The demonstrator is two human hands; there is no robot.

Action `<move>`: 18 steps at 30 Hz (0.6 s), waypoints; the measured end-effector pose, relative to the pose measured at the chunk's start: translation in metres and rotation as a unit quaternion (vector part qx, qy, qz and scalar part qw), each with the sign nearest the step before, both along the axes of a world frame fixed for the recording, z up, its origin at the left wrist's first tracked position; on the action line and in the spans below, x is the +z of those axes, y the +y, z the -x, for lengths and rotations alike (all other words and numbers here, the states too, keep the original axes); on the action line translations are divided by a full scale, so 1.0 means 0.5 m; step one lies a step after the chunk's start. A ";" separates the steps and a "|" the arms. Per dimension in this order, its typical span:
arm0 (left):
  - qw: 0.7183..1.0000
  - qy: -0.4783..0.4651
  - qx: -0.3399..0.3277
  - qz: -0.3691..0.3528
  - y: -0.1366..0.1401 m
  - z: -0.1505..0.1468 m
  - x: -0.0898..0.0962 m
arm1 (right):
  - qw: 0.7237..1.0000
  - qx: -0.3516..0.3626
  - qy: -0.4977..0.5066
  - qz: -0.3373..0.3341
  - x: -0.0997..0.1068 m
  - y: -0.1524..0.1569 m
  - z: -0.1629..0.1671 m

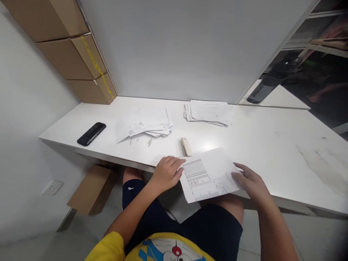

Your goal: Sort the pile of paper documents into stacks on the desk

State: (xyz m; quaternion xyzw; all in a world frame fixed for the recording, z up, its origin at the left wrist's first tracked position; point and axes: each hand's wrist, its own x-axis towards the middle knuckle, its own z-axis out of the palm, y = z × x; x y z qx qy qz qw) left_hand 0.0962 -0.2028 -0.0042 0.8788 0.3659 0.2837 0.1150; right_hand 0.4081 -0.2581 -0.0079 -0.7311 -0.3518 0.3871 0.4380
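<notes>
Both hands hold printed paper sheets [210, 172] at the front edge of the white table, tilted over my lap. My left hand [169, 173] pinches their left edge between thumb and fingers. At the right edge my right hand [248, 180] grips them, thumb on top and fingers behind. A cream stapler [186, 146] lies just beyond the sheets, close to my left hand. Farther back, a fanned pile of papers [146, 125] lies to the left, and a neater stack of papers [208, 111] lies near the wall.
A black phone [91, 134] lies on the left of the table [272, 145]. Cardboard boxes [89, 61] are stacked at the back left, and another box [92, 188] stands below the table. A dark bottle [262, 92] is at the back right, by the panel's edge.
</notes>
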 end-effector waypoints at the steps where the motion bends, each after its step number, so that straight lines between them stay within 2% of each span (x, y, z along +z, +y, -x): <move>1: 1.000 0.011 -0.016 0.003 0.025 -0.022 0.009 | 1.000 -0.006 0.017 0.005 0.003 0.005 -0.002; 4: 0.998 0.034 -0.022 0.042 0.089 -0.067 0.031 | 0.998 -0.016 0.061 -0.011 0.003 0.004 -0.003; 7: 0.992 0.020 -0.033 0.120 0.122 -0.073 0.034 | 0.995 -0.017 0.081 -0.049 0.003 -0.003 -0.004; 10: 0.987 0.002 -0.032 0.160 0.129 -0.064 0.026 | 0.995 -0.019 0.083 -0.048 0.008 -0.002 0.001; 14: 0.987 0.014 -0.020 0.162 0.125 -0.065 0.023 | 0.996 -0.040 0.082 -0.019 0.013 0.006 0.009; 18: 0.986 0.026 -0.022 0.162 0.124 -0.072 0.024 | 0.993 -0.061 0.093 -0.032 0.009 0.006 0.014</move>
